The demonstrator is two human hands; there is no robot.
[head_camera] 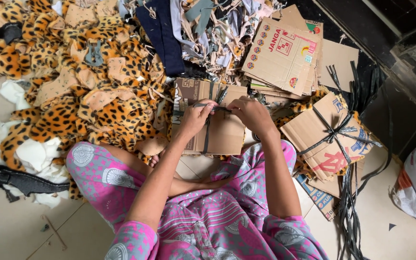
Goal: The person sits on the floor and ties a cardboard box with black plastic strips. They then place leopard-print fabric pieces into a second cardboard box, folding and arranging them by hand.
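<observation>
Pale tiled floor (6,231) under soft daylight, with a dark wall base (362,19) at top right.

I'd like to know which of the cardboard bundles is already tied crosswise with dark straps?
The cardboard bundle at the right, beside the right hand; the one under both hands has its strap unfinished.

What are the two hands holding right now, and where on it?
Both the left hand and right hand pinch the dark strap where it crosses the top of the cardboard bundle, near its upper edge.

Pink-purple patterned garment (203,226), grey medallion prints, short sleeves, bare forearms.
</observation>
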